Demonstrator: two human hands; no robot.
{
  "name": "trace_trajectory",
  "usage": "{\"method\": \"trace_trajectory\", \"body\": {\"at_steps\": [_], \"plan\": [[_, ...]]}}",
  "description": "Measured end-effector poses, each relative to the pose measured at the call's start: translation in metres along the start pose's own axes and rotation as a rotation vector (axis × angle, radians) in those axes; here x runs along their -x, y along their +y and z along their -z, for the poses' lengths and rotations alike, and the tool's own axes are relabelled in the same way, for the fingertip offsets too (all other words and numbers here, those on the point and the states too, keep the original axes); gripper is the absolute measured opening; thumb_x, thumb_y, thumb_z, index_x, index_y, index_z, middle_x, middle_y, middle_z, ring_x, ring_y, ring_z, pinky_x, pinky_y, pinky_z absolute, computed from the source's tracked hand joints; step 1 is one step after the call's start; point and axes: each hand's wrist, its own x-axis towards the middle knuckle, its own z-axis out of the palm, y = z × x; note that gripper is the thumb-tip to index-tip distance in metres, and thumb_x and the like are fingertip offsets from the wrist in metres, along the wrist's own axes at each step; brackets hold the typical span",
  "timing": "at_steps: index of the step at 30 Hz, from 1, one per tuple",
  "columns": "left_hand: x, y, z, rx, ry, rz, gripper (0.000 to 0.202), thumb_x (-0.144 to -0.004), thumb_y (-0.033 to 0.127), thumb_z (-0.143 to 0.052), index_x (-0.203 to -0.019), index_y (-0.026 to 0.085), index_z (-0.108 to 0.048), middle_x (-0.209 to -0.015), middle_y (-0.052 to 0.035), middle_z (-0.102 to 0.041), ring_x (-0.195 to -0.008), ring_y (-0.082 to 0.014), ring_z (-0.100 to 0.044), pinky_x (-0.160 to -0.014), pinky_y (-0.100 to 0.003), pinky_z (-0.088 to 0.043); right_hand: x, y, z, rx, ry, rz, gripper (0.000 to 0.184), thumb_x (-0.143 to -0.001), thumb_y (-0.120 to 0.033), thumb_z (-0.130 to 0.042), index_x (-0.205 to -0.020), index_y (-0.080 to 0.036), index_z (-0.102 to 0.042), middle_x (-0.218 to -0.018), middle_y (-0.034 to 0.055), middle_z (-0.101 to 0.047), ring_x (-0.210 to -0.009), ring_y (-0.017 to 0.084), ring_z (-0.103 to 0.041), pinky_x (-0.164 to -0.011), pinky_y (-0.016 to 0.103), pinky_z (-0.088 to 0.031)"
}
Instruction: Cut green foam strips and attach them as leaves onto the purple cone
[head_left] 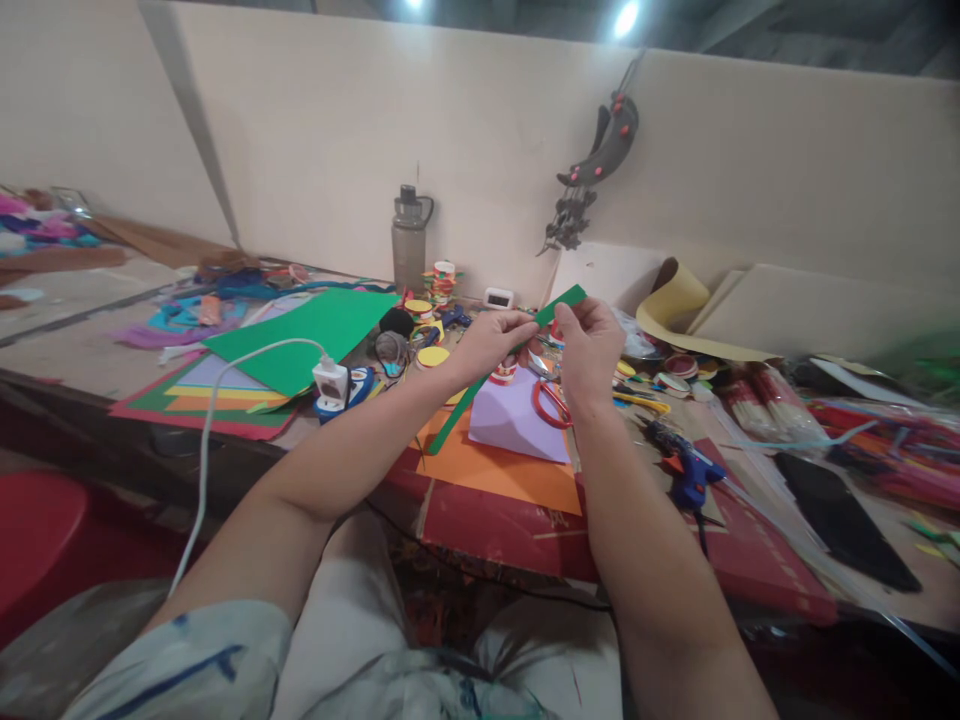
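A long green paper strip (pixel 459 418) runs slantwise through both of my hands above the table. My left hand (pixel 496 338) pinches it near the middle, and the strip's lower end hangs toward the front left. Close to the upper end, my right hand (pixel 591 338) grips it between thumb and fingers. Beneath the hands lies a purple paper sheet (pixel 517 425) on an orange sheet (pixel 457 470). Red-handled scissors (pixel 553 405) rest on the purple sheet beside my right wrist, their blades partly hidden.
Green sheets (pixel 315 335) and a white charger plug (pixel 330 382) on a power strip are at left. A blue glue gun (pixel 694 475) and a black phone (pixel 847 520) lie at right. A bottle (pixel 409 240) stands against the wall; a white cable crosses the table's front edge.
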Motion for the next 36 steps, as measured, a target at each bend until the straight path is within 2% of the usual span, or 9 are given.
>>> {"method": "trace_trajectory", "body": {"at_steps": [7,11,19,24,29,33,36], "plan": [[-0.001,0.004,-0.004,0.129,0.026,0.067,0.019,-0.102,0.012,-0.057,-0.085,0.01,-0.066,-0.068,-0.0005,-0.072,-0.043,-0.0032,-0.057,-0.041,-0.017,-0.036,-0.001,0.007,0.001,0.042,-0.002,0.013,0.023,-0.086,-0.04,-0.072,-0.081,-0.019,-0.063,-0.07,-0.0038,-0.062,-0.064,0.011,-0.053,-0.063,0.025,-0.044],[0.0,0.007,-0.006,0.175,0.045,0.099,0.016,-0.102,0.01,-0.056,-0.089,0.01,-0.064,-0.068,-0.0004,-0.072,-0.043,-0.0041,-0.059,-0.041,-0.017,-0.036,-0.001,0.007,0.001,0.019,0.005,0.01,0.023,-0.085,-0.039,-0.073,-0.082,-0.019,-0.063,-0.071,-0.0038,-0.063,-0.064,0.01,-0.053,-0.064,0.025,-0.044],[-0.001,0.008,-0.006,0.193,0.067,0.148,0.021,-0.102,0.011,-0.057,-0.081,0.011,-0.06,-0.066,-0.0014,-0.072,-0.041,-0.0038,-0.059,-0.039,-0.017,-0.033,0.001,0.006,-0.001,-0.037,0.013,-0.011,0.02,-0.08,-0.035,-0.076,-0.081,-0.018,-0.065,-0.07,-0.0036,-0.063,-0.062,0.011,-0.053,-0.064,0.026,-0.045],[-0.001,0.008,-0.007,0.191,0.108,0.157,0.021,-0.101,0.008,-0.057,-0.081,0.012,-0.058,-0.063,0.0002,-0.072,-0.038,-0.0033,-0.057,-0.039,-0.017,-0.031,-0.001,0.016,-0.003,-0.224,-0.002,-0.147,0.027,-0.076,-0.035,-0.082,-0.077,-0.019,-0.06,-0.064,-0.0061,-0.058,-0.057,0.008,-0.048,-0.057,0.022,-0.039],[-0.001,0.002,-0.006,0.147,0.09,0.135,0.023,-0.1,0.009,-0.057,-0.077,0.013,-0.058,-0.063,0.0007,-0.073,-0.038,-0.0024,-0.056,-0.04,-0.016,-0.03,-0.001,0.017,-0.004,-0.433,-0.042,-0.344,0.028,-0.078,-0.029,-0.082,-0.073,-0.019,-0.056,-0.058,-0.0072,-0.053,-0.053,0.006,-0.046,-0.053,0.018,-0.039],[-0.004,-0.005,-0.002,0.129,0.123,0.154,0.023,-0.098,0.009,-0.057,-0.076,0.014,-0.059,-0.064,-0.0001,-0.073,-0.04,-0.0033,-0.058,-0.04,-0.017,-0.03,-0.006,0.014,0.001,-0.419,0.031,-0.381,0.024,-0.084,-0.024,-0.077,-0.076,-0.02,-0.055,-0.06,-0.0081,-0.051,-0.053,0.006,-0.046,-0.053,0.015,-0.041],[-0.008,-0.009,0.002,0.161,0.172,0.169,0.022,-0.097,0.009,-0.058,-0.075,0.014,-0.058,-0.065,-0.0007,-0.073,-0.04,-0.0042,-0.058,-0.039,-0.018,-0.028,-0.014,0.013,0.011,-0.285,0.067,-0.392,0.027,-0.086,-0.028,-0.077,-0.078,-0.021,-0.052,-0.059,-0.0089,-0.05,-0.052,0.006,-0.047,-0.052,0.016,-0.041]]}}
